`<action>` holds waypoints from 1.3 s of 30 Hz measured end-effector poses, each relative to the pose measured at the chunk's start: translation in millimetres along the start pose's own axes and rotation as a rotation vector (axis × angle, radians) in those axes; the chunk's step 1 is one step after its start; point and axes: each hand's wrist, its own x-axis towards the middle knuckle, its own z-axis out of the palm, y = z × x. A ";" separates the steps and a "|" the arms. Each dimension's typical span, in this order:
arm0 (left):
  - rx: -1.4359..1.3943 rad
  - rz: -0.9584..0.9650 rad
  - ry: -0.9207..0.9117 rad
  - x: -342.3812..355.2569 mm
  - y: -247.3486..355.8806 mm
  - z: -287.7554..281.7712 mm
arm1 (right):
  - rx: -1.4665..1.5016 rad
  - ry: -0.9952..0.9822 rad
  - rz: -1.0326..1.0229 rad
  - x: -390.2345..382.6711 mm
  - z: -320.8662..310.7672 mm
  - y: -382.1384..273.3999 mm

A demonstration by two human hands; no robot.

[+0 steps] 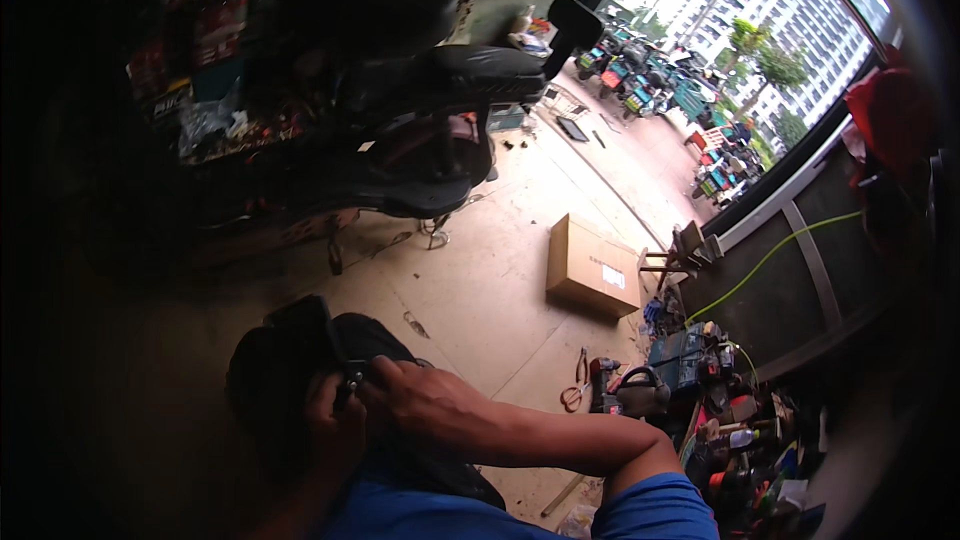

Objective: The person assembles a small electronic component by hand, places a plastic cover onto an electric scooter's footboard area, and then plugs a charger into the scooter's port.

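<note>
The dark rectangular part [302, 325] is located at the lower left of the frame, held above the person's dark-clothed lap. Its flat body is tilted, with its lower end directed toward the hands. A small bright metal fitting [353, 376] is situated at this lower end, between the two hands.

Left hand [335, 420]: positioned below the part; thumb and fingers are closed on its lower end. Deep shadow obscures the remainder of the grip.

Right hand [425, 402]: enters from the right, forearm nearly horizontal, fingers bent and placed at the metal fitting. Whether they grip the fitting or only touch it cannot be told.

Surroundings: a closed cardboard box [590, 265] rests on the pale floor [490, 295], right of the frame's centre. Below the box, toward the lower right, lie pliers [581, 367], scissors [571, 398] with orange handles and a red-and-black power drill [603, 372]. A blue toolbox [678, 353] stands just right of the drill, beside mixed tools along the right side. A small wooden stool [686, 252] stands next to the box. A dark scooter [440, 165] occupies the upper left and centre. At the upper right, parked scooters [640, 90] are visible through the doorway.
</note>
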 end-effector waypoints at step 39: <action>0.179 0.136 -0.023 15.7 69.4 5.0 | 0.035 0.009 0.103 0.9 1.3 1.9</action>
